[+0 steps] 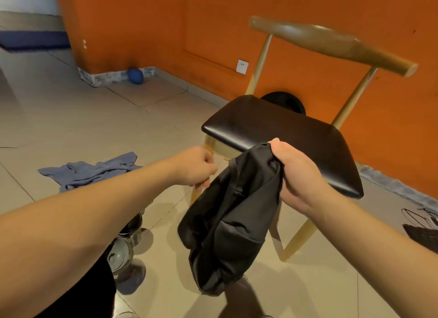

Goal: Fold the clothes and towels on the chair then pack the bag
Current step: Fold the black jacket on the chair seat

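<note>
Near chair [272,128] edge, right grip [296,173] holds bag [232,223]

Chair [272,125] ahead of you, bag [227,218] hanging from your right hand [296,173] before its seat, your left hand [196,166] just left of the bag, garment [92,170] on the floor [71,118] farther left, ball [135,76] behind it by the wall [166,21]

Tiled floor [71,118], crumpled blue garment [94,170], blue ball [135,76], wooden chair [272,130]

Domestic-looking indoor room: beige tiled floor [71,109], orange painted wall [166,21] with white wall socket [242,66], wooden chair [272,128] with black seat, blue ball [135,76] against mottled skirting [106,77].
</note>
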Action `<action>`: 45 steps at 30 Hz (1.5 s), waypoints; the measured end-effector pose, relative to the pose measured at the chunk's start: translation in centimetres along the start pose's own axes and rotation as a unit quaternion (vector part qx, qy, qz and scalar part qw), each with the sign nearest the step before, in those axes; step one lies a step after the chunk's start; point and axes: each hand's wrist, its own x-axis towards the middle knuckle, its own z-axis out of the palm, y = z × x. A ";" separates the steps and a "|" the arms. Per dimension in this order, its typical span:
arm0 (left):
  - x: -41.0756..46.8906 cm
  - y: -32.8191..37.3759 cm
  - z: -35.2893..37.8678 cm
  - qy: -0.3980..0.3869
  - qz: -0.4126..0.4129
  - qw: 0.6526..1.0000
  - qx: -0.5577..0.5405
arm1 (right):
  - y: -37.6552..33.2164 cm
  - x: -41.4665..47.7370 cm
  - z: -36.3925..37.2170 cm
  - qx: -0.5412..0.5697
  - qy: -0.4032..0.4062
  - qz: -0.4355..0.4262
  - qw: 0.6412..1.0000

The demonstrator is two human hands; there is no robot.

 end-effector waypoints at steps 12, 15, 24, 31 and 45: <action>-1.8 1.8 -0.2 0.018 0.076 0.979 -0.189 | 1.6 0.4 0.1 0.011 0.017 0.009 1.000; -1.6 2.0 -0.6 0.094 0.062 0.970 -0.214 | 3.0 -0.3 0.0 -0.037 -0.001 0.023 0.999; -2.1 2.1 -0.4 0.187 0.121 0.975 -0.016 | 6.3 -2.1 0.0 -0.197 -0.212 0.237 0.927; -2.3 2.7 -1.2 0.155 0.131 0.977 -0.071 | 6.6 -0.5 -1.2 -0.352 -0.085 0.164 0.918; -1.2 3.5 0.5 0.110 0.083 0.961 -0.238 | 3.8 1.0 0.1 -0.229 0.043 0.083 0.969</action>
